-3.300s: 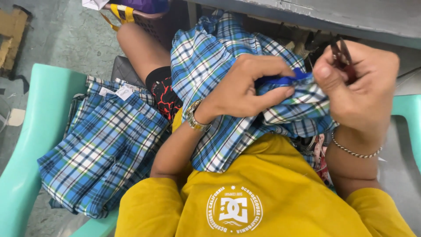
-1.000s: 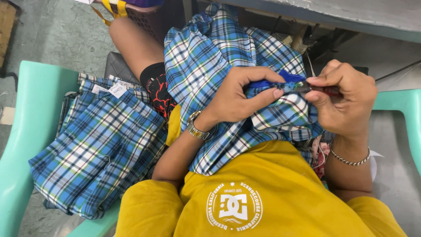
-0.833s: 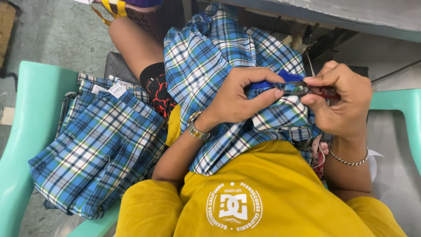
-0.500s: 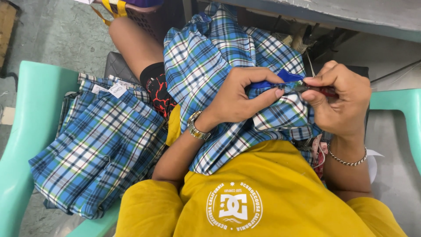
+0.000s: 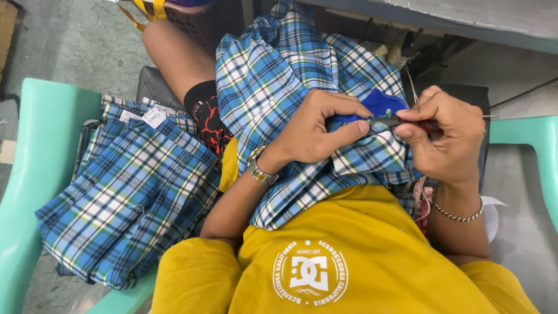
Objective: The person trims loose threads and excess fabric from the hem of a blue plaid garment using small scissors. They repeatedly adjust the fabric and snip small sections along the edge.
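Green plastic chair (image 5: 35, 174), grey floor | left hand (image 5: 317, 131) pinching plaid garment (image 5: 279, 75) on lap | right hand (image 5: 444, 136) fingers closed on small snips (image 5: 401, 121) | risk: blades nick fabric or fingertip, being so close.

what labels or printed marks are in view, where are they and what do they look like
Small white fabric tag: on the top edge of the folded plaid stack on the green chair, roughly rectangular.
Round white printed emblem: on the yellow shirt, bottom centre.
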